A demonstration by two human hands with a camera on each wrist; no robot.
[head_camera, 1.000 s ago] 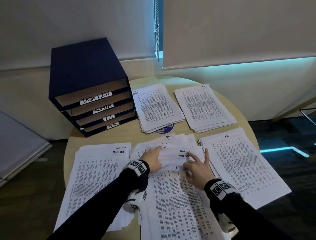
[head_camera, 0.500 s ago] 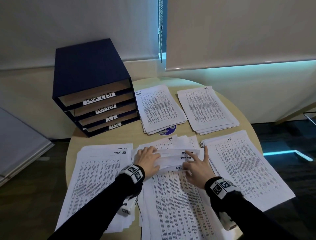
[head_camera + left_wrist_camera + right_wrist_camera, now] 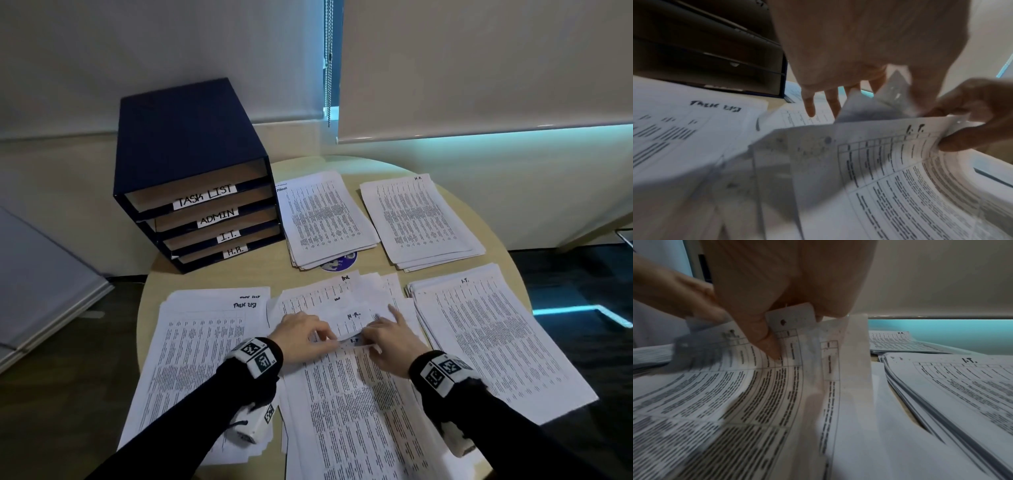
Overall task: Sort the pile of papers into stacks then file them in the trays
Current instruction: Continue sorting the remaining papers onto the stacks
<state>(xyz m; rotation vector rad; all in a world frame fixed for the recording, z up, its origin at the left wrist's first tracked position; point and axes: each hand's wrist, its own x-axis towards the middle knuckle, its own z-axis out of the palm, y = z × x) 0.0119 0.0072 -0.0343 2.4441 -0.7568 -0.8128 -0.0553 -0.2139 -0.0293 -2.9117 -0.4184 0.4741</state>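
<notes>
Head view: on the round table (image 3: 212, 277) a loose pile (image 3: 342, 394) of printed papers lies in the middle, nearest the person. The left hand (image 3: 301, 337) and right hand (image 3: 394, 337) meet at the far edge of its top sheet (image 3: 354, 341), marked "I.T.", and lift that edge off the sheets beneath. Sorted stacks lie around: a task-list stack (image 3: 202, 342) to the left, an I.T. stack (image 3: 493, 335) to the right, an admin stack (image 3: 325, 219) and an H.R. stack (image 3: 421, 219) farther back. The blue trays (image 3: 185, 144), labelled TASK LIST, ADMIN, I.T. and H.R., stand at the back left.

Left wrist view: the left hand's fingers (image 3: 809, 105) hang extended over the pile; whether its thumb pinches paper is hidden. The right hand (image 3: 972, 113) pinches the sheet's raised corner.

Right wrist view: the right grip is closed, thumb (image 3: 764, 337) pressed on the curled sheet (image 3: 760, 369), fingers behind it.
</notes>
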